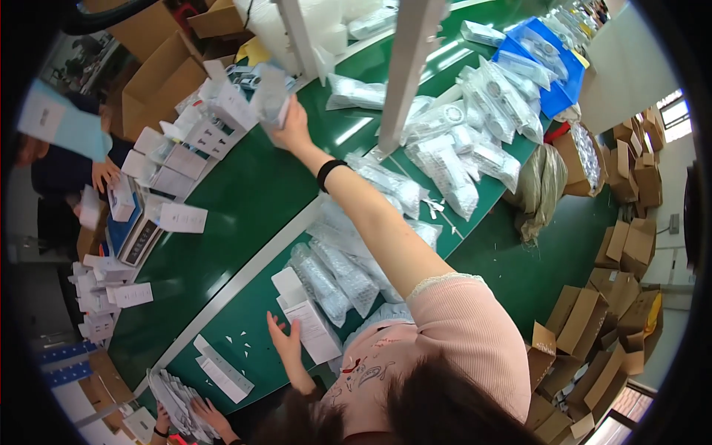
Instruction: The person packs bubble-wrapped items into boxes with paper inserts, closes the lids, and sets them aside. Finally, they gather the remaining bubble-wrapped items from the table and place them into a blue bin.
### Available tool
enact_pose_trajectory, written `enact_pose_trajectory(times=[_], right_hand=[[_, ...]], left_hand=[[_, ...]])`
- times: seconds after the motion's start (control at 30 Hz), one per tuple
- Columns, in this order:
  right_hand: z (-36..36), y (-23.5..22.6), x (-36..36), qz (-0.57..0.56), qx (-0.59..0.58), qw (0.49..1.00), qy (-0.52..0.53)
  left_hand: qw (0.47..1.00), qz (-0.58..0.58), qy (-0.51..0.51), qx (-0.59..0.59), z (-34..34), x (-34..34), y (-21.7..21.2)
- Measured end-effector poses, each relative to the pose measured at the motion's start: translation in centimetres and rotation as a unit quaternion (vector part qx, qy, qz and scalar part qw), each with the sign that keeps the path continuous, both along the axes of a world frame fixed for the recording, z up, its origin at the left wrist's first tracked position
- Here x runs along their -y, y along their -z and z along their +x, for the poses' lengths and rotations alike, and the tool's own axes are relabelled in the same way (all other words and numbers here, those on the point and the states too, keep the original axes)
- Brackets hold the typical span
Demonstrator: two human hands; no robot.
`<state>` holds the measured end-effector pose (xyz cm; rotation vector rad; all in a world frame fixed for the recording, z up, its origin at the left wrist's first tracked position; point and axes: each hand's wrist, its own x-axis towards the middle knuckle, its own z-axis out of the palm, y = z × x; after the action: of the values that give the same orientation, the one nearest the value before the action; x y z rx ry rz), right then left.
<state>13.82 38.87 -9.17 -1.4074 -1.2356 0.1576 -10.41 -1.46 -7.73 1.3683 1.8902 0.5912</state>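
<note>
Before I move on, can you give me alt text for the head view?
The person's right hand, arm outstretched over a green worktop, grips a blurred pale package; the left hand is open beside a white box. Bubble-wrapped packages lie to the right, near a blue bin.

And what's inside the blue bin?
Clear plastic-wrapped packages lie in the blue bin. Anything beneath them is covered, so I can't see it.

right hand — holding blurred packet | left hand — spread beside white box
</note>
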Motion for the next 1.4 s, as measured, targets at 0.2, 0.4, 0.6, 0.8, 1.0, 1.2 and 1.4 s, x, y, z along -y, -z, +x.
enact_pose_trajectory(times=[0.2, 0.4, 0.6, 0.8, 1.0, 1.2, 1.4], right_hand=[[5.9, -10.2, 16.0, -0.203, -0.104, 0.925, -0.305], [24.5, -5.2, 28.1, -0.394, 0.114, 0.902, 0.137], [32.6, 0.3, 29.6, -0.378, 0.119, 0.917, 0.045], [28.7, 1.3, 26.3, -0.405, 0.239, 0.883, 0.01], [24.9, -11.3, 26.9, -0.26, 0.088, 0.958, -0.087], [12.3, -15.7, 28.6, -0.064, -0.49, 0.84, -0.224], [4.2, -14.1, 28.2, 0.008, -0.314, 0.937, -0.155]], left_hand=[[0.933, -0.087, -0.076, 0.342, 0.5, 0.1, 2.1], [0.962, 0.044, -0.133, 0.234, 0.2, 1.0, -0.2], [0.957, 0.2, -0.165, 0.127, 6.9, -2.9, -7.6], [0.967, 0.218, 0.028, -0.126, 7.5, -4.1, -7.7], [0.972, 0.202, 0.047, -0.114, 11.8, -4.8, -12.2], [0.949, 0.247, 0.13, -0.145, 15.9, -5.5, -13.8], [0.934, 0.34, 0.082, -0.077, 16.0, -5.6, -12.0]])
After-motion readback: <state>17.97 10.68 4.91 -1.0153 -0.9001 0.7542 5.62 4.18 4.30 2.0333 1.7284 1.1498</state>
